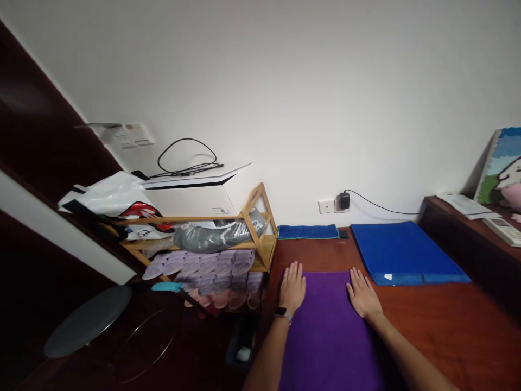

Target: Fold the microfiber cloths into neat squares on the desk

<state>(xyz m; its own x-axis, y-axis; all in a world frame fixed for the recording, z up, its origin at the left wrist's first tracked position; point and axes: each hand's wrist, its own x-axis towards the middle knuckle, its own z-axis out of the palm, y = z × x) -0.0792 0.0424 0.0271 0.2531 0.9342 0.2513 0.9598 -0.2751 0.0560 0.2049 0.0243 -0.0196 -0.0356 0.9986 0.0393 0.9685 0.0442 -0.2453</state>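
Observation:
A purple cloth (pixel 328 326) lies spread on the dark red wooden table (pixel 431 331) in front of me. My left hand (pixel 292 288) rests flat on its far left corner, fingers stretched out, a watch on the wrist. Flat on the cloth's far right corner lies my right hand (pixel 362 296), fingers slightly apart. Neither hand holds anything.
A folded blue cloth (pixel 407 252) lies right of centre near the wall, a smaller folded blue towel (pixel 308 232) behind. A charger (pixel 344 200) sits in the wall socket. Left stands a bamboo rack (pixel 260 228) with slippers, a white box (pixel 195 198), bags. A remote (pixel 504 231) lies at right.

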